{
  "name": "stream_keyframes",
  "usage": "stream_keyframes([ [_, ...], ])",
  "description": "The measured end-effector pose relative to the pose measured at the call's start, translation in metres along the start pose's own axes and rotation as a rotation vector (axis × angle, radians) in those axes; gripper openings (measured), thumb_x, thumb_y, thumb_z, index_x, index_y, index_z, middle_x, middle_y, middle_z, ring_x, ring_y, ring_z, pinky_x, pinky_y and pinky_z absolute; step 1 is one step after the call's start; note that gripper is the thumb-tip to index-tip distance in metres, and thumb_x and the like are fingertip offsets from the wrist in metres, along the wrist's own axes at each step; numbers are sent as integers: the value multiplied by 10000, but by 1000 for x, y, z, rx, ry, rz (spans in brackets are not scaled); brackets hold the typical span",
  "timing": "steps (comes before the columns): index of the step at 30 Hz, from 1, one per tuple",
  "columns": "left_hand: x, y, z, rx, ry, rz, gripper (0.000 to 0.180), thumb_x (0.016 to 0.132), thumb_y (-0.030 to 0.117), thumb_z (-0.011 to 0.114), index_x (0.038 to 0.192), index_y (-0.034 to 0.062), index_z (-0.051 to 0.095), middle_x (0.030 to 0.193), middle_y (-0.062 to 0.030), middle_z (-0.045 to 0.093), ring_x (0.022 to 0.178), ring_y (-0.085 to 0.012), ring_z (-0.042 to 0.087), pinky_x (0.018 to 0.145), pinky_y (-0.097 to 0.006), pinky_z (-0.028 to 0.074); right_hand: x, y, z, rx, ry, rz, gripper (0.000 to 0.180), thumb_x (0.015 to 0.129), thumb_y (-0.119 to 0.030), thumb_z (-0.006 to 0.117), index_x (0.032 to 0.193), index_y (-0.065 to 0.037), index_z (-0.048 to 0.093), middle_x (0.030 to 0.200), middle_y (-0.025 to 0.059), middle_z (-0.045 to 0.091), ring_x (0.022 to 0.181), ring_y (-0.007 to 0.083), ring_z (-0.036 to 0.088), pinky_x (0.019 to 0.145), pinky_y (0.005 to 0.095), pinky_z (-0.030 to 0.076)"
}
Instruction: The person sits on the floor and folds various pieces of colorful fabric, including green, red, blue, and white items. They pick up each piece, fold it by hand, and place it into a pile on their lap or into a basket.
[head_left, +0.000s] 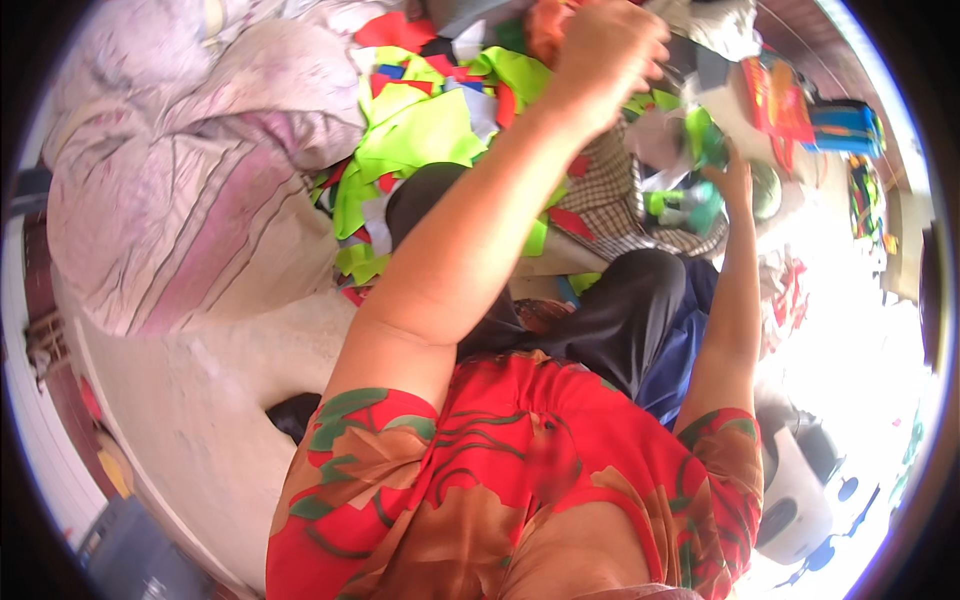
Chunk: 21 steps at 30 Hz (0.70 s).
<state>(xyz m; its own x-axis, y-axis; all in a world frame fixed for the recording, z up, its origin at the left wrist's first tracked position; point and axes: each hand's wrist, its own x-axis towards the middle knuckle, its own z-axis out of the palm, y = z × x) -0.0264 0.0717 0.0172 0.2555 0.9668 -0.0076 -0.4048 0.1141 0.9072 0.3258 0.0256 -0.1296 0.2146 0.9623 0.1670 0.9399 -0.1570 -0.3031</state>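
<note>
While the red floral blouse [520, 480] fills the near foreground, both bare forearms rise from it toward the work. Beyond the lap, dark trousers [610, 320] and a checked cloth [600, 195] lie beneath the arms. The right hand [735, 180] reaches out with fingers spread apart, touching green scraps [700, 135] beside a green round object [765, 190]; whether it pinches anything cannot be told. Farther off, the left hand [605, 50] is closed into a fist at the top of the scrap heap [430, 120], neon green mixed with red and blue; what it clamps is hidden. A pale striped bundle [190, 180] sits left of the heap. Judgement: sorting here goes best by lifting one piece clear before releasing, keeping the heap from sliding.
</note>
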Motion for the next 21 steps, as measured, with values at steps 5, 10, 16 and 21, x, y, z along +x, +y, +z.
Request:
stream_keyframes([
  [5, -15, -7, 16, 255, -57, 64, 224, 800, 197, 606, 865, -15, 640, 715, -94, 650, 585, -135, 616, 507, -245, 487, -5, -30, 41, -97, -91, -67, 320, 734, -196, 604, 1039, -99, 620, 966, 152, 635, 949, 324, 581, 814, 401, 456],
  [10, -31, -9, 30, 551, -161, 99, 198, 783, 187, 565, 792, 11, 654, 683, -146, 652, 618, -239, 647, 634, -346, 518, -23, -157, 85, 336, -198, -307, 250, 810, -168, 601, 1039, -69, 620, 878, 96, 650, 805, 205, 620, 705, 343, 487],
  [16, -42, -14, 34, 704, -136, 201, 159, 775, 170, 567, 717, 40, 636, 693, -178, 630, 681, -333, 636, 663, -428, 505, -47, -261, 188, 734, -514, -176, 385, 770, -142, 668, 1135, -52, 585, 926, 112, 646, 715, 164, 629, 651, 292, 510],
  [21, -44, -6, 29, 579, -32, 152, 134, 779, 147, 579, 725, 26, 601, 653, -181, 606, 639, -341, 617, 612, -436, 478, -75, -315, 257, 645, -459, -45, 692, 701, -239, 736, 1281, -28, 424, 1127, 179, 583, 793, 258, 652, 706, 342, 531],
])
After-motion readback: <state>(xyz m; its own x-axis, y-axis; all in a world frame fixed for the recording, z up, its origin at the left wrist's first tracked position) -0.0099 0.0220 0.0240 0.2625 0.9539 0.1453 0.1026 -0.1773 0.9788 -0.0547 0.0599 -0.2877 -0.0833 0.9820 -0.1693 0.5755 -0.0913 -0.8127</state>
